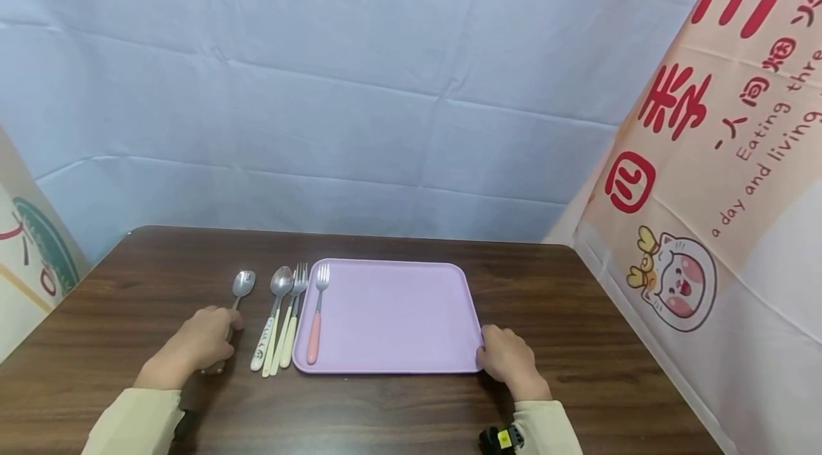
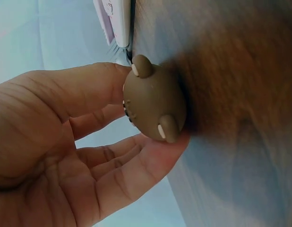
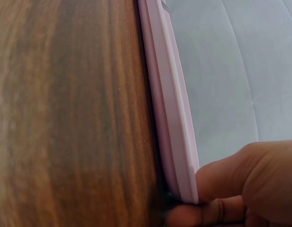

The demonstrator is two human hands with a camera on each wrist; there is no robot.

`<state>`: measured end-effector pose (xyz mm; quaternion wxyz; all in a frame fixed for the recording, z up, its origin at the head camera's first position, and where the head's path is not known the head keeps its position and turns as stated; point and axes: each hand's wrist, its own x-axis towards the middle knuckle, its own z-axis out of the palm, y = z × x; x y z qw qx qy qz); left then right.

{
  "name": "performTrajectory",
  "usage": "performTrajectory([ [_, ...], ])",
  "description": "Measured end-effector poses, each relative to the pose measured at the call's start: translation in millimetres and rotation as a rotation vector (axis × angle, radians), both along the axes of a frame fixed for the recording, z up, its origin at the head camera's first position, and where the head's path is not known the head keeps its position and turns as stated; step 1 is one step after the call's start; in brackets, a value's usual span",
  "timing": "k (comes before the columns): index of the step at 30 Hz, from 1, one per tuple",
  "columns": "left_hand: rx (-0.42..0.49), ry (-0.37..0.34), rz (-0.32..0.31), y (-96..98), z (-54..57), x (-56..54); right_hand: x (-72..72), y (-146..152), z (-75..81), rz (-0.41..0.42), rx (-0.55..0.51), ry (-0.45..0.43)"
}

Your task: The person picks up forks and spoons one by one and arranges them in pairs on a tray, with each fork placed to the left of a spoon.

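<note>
My left hand pinches a spoon at the left of the table; its metal bowl points away from me. In the left wrist view the handle's brown end, shaped like a small animal head with two ears, sits between thumb and fingers, close over the wood. A lilac tray lies flat in the middle, with a pink-handled fork along its left side. At the tray's near right corner my right hand grips the rim, thumb on one side and a finger curled beneath in the right wrist view.
Between the spoon and the tray lie several spoons and forks with pale handles, side by side. The dark wooden table ends at a hanging pale blue cloth. A printed cloth hangs at the right.
</note>
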<state>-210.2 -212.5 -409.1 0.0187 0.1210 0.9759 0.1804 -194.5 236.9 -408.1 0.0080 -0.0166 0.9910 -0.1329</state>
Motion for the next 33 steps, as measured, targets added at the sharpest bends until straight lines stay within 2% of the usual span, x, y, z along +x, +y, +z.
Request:
performTrajectory([
  [8, 0.004, -0.023, 0.016, 0.9, -0.3, -1.9, 0.5, 0.2, 0.2, 0.002, -0.004, 0.002],
  [19, -0.001, -0.004, -0.003, 0.5, 0.6, -2.3, 0.3, 0.6, 0.2, 0.006, -0.005, 0.006],
  [33, 0.102, -0.057, 0.023, -5.4, 6.7, 2.6, 1.2, 1.3, -0.8, 0.021, -0.010, 0.030],
])
